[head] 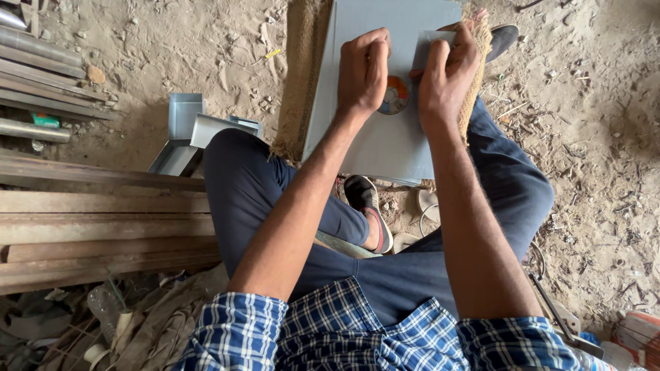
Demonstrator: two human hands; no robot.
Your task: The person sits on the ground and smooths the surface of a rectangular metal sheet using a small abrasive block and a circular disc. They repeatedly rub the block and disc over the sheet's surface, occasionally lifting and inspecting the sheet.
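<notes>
A large grey metal sheet (385, 141) lies on a strip of burlap (299, 82) on the sandy ground in front of me. My left hand (363, 72) is curled into a fist pressing on the sheet, next to a small round orange and grey tape measure (397, 96). My right hand (445, 75) pinches a small grey folded metal piece (430, 42) against the sheet near its far right side. What the left fist holds, if anything, is hidden.
Bent grey metal channel pieces (187, 130) lie to the left of my knee. Long rusty metal bars (96, 230) are stacked at left. My sandalled foot (368, 206) rests below the sheet. Another sandal (505, 36) shows at top right. Scrap clutter (103, 323) fills the bottom left.
</notes>
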